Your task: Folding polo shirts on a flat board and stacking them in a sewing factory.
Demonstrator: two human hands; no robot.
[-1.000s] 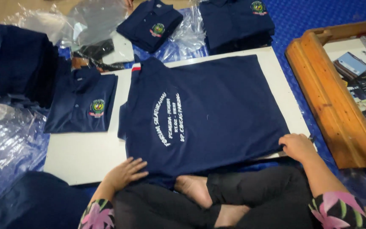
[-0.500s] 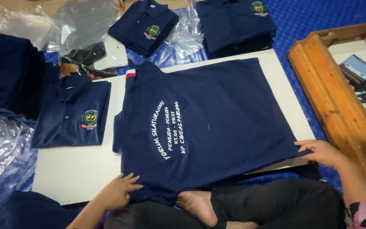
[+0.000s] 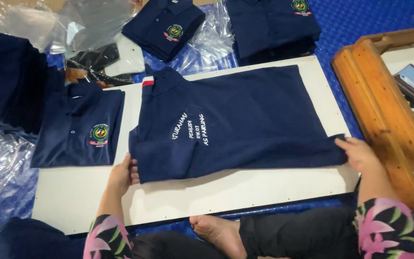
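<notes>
Foot and knees: nearest the camera I saw a bare foot (image 3: 216,231) and dark trousers, with floral sleeves on both forearms.
Left hand: my left hand (image 3: 120,175) was pinched on the folded sleeve edge of the navy polo shirt (image 3: 245,120), fingers closed on the cloth.
Right hand: my right hand (image 3: 360,153) gripped the shirt's lower hem corner, thumb on top, grasping fabric.
Change: compared with half a second earlier, the near long side of the shirt had been turned over onto the back; part of the white lettering was now covered, and more bare board showed in front of it.
Meaning: I judged the first lengthwise fold to be in progress, not yet pressed flat.
Shirt position: it lay back-up on the white board (image 3: 245,192), collar to the left, hem to the right.
Count, on the board: two shirts, the one in hand and one folded shirt (image 3: 80,129) just beside it at left, crest up.
Count, beyond: one folded shirt in a clear bag (image 3: 166,26), one stack of shirts (image 3: 274,24); I couldn't tell how many it held.
Left edge: one dark pile (image 3: 10,81), loose plastic bags (image 3: 1,163).
Right: one wooden frame (image 3: 384,105), on the blue mat (image 3: 355,19).
</notes>
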